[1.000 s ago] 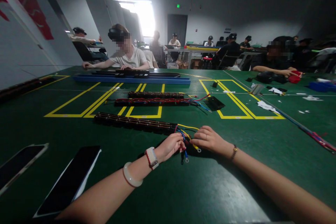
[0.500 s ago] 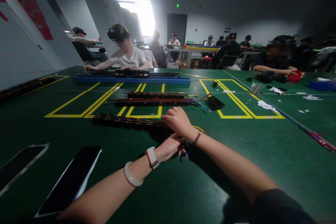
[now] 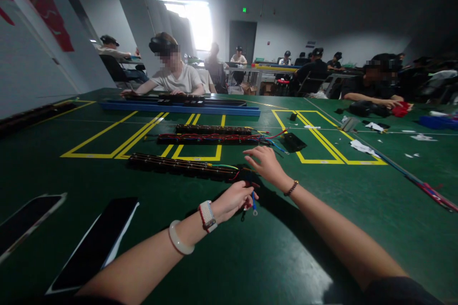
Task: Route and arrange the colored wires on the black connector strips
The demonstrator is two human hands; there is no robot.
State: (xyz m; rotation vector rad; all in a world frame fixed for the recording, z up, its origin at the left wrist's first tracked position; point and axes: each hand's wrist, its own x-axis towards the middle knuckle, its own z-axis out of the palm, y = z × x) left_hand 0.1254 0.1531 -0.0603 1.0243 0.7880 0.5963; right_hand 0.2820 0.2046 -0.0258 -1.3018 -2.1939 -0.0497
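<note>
A long black strip with wires along it [image 3: 182, 166] lies nearest me on the green table. At its right end my left hand [image 3: 236, 200] is closed on a bundle of wires, with blue and black leads and ring terminals hanging below the fingers. My right hand [image 3: 266, 164] is raised just above and right of that end, fingers spread, holding nothing. A green-yellow wire [image 3: 223, 166] lies along the strip's right part. Beyond lie a strip with red and blue wires [image 3: 211, 139] and a shorter strip [image 3: 213, 129].
A black box-like piece [image 3: 294, 141] lies right of the far strips. Two dark flat devices [image 3: 96, 243] [image 3: 30, 219] are at the left. A long blue rail [image 3: 179, 108] lies before a person across the table. Paper scraps [image 3: 364, 148] and cables [image 3: 425, 188] are at the right.
My right hand has moved right, off the strip's end, and its fingers have opened. The green-yellow wire now lies along the strip. My left hand has stayed nearly in place.
</note>
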